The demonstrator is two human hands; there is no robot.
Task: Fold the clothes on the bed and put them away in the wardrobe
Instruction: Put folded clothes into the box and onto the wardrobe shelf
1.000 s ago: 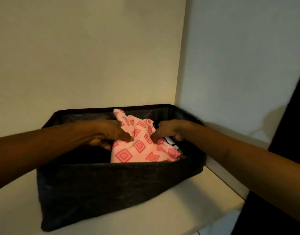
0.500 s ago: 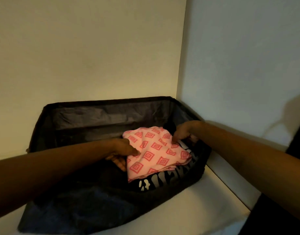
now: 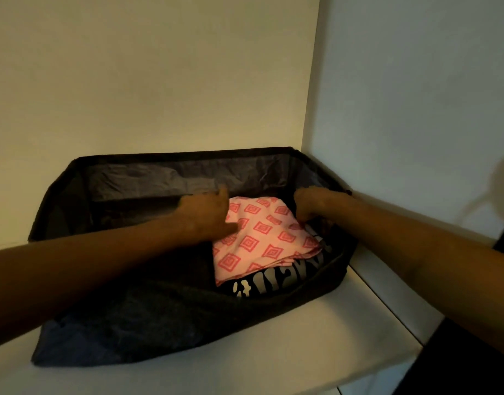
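Observation:
A folded pink garment with red diamond print lies inside a dark fabric storage bin on a wardrobe shelf. It rests on a black garment with white lettering. My left hand lies flat on the pink garment's left edge, fingers spread and thumb raised. My right hand is at the garment's far right corner with its fingers curled down onto the cloth. Both forearms reach in over the bin's front wall, which sags low.
The bin sits in the back right corner, against the cream back wall and the pale side wall. Dark folded cloth fills the bin's left front. The white shelf shows in front; a dark panel stands at the lower right.
The pink garment has gone down from above the bin's rim to lie flat on the black garment. My left hand has let go and now rests flat on it.

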